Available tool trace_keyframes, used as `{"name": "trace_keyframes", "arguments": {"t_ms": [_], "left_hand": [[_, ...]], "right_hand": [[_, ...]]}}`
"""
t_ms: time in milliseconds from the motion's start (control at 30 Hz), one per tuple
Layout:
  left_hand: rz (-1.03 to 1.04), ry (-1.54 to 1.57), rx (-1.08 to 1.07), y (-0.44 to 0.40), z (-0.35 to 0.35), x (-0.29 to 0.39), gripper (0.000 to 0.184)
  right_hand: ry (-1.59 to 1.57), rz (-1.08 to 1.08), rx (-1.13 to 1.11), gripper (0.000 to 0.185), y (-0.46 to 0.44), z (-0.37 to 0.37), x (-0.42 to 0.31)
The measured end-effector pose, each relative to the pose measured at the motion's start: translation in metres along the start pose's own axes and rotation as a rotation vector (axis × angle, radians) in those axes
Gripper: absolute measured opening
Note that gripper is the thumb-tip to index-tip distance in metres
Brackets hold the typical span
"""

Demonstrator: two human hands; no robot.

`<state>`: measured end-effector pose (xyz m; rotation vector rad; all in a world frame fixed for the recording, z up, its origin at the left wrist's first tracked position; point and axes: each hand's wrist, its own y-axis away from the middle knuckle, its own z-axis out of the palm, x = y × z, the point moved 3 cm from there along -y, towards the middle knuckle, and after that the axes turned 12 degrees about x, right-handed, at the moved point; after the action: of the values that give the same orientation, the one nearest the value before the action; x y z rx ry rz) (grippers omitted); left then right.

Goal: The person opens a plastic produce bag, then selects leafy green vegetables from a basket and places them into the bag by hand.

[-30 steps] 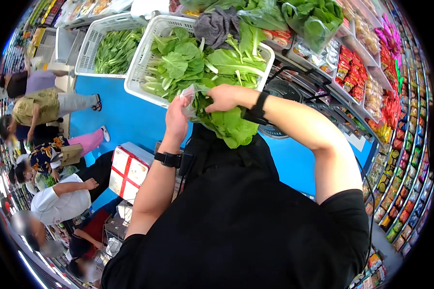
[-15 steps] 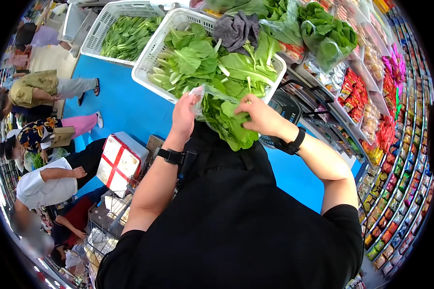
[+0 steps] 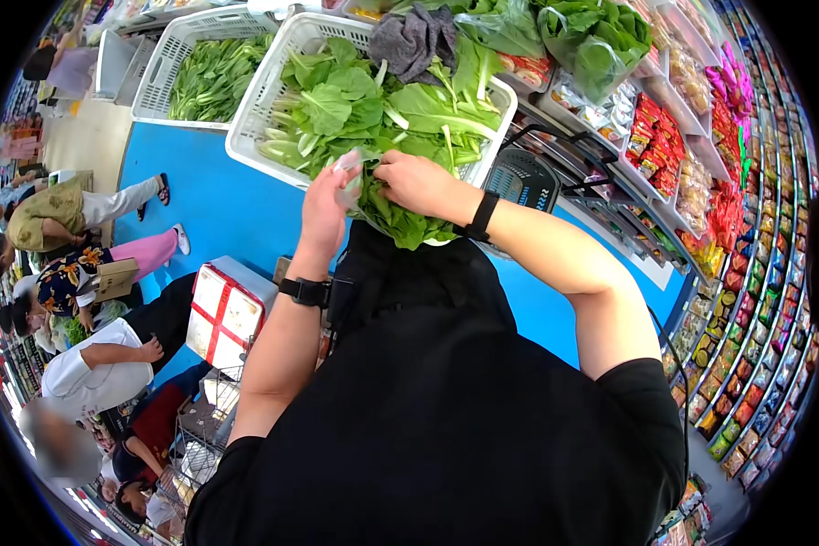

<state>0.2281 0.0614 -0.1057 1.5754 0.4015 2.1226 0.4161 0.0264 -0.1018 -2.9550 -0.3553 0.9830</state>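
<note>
A bunch of leafy greens (image 3: 408, 226) hangs over the crate's near edge, its stem end at a clear plastic bag (image 3: 355, 177). My left hand (image 3: 325, 202) grips the bag's edge between thumb and fingers. Close beside it, my right hand (image 3: 419, 185) has its fingers curled into the greens at the bag; the fingertips are partly hidden among the leaves. Beyond both hands, a white plastic crate (image 3: 238, 146) holds loose leafy greens (image 3: 332, 109). A crumpled grey cloth (image 3: 414, 44) lies on the crate's far side.
Another white crate (image 3: 146, 91) with greens stands at the left. Bagged greens (image 3: 601, 45) and packaged snacks (image 3: 655, 136) are at the right. A dark basket (image 3: 521, 177) sits beside the crate. A white box with red tape (image 3: 218, 314), a cart (image 3: 205, 419) and several people are at left.
My right hand has moved left along the bunch, from its leaves to beside the bag and my left hand. The view has shifted slightly, and the bunch sits closer to the crate.
</note>
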Motion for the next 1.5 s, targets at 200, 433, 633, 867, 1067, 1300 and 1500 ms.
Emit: {"name": "trace_keyframes", "arguments": {"t_ms": [200, 433, 633, 867, 1067, 1300, 1500], "left_hand": [[0.019, -0.027, 0.074, -0.006, -0.014, 0.005, 0.020], [0.003, -0.159, 0.179, -0.013, -0.026, 0.005, 0.020], [0.009, -0.139, 0.123, -0.010, -0.006, 0.019, 0.023], [0.053, -0.390, 0.106, -0.016, -0.007, 0.029, 0.010], [0.221, -0.487, -0.082, 0.005, 0.023, 0.066, 0.009], [0.223, -0.468, -0.153, 0.030, 0.033, 0.080, 0.017], [-0.038, -0.265, -0.191, 0.027, 0.022, 0.074, 0.022]], "right_hand": [[-0.103, 0.166, 0.265, 0.035, 0.024, -0.116, 0.013], [-0.273, 0.652, -0.074, 0.031, 0.121, -0.095, 0.063], [-0.411, 0.867, 0.041, 0.029, 0.150, -0.035, 0.060], [-0.360, 0.874, 0.210, 0.021, 0.145, -0.025, 0.060], [-0.354, 0.800, 0.390, 0.018, 0.136, -0.042, 0.055], [-0.467, 0.857, 0.496, 0.018, 0.136, -0.057, 0.055], [-0.638, 0.820, 0.542, 0.020, 0.137, -0.065, 0.061]]}}
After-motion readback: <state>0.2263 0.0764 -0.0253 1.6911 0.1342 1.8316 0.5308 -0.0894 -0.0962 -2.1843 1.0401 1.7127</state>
